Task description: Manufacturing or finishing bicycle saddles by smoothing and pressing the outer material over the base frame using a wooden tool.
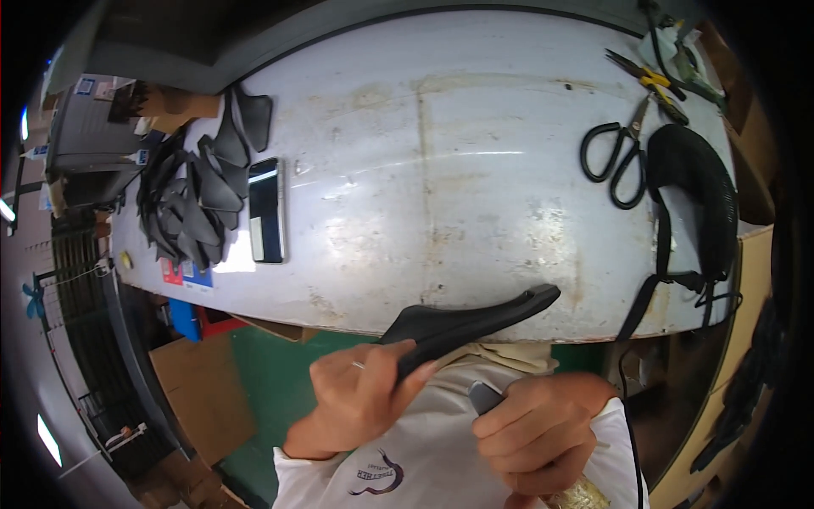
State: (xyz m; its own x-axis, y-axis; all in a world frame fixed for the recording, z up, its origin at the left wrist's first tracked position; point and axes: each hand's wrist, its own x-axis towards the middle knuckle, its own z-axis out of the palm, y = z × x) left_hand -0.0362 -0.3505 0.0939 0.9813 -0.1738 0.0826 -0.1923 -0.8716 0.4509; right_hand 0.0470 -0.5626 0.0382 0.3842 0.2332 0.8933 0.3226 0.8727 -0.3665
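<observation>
My left hand [360,390], wearing a ring, is closed round a black curved part [458,331]. The part looks like molded plastic or rubber and reaches over the table's near edge, its narrow end pointing to the right. My right hand [538,433] is wrapped round a tool with a flat grey tip [484,396] and a yellowish handle end [581,494]. The fingers hide the tool's middle, so its exact kind cannot be made out. The tip stands apart from the black part.
Several similar dark parts [199,199] lie heaped at the table's left, beside a phone [267,212]. Black-handled scissors [623,157], yellow-handled pliers [653,78] and a black mesh item with straps [708,195] lie on the right. A dark cable [632,416] hangs beside my right arm.
</observation>
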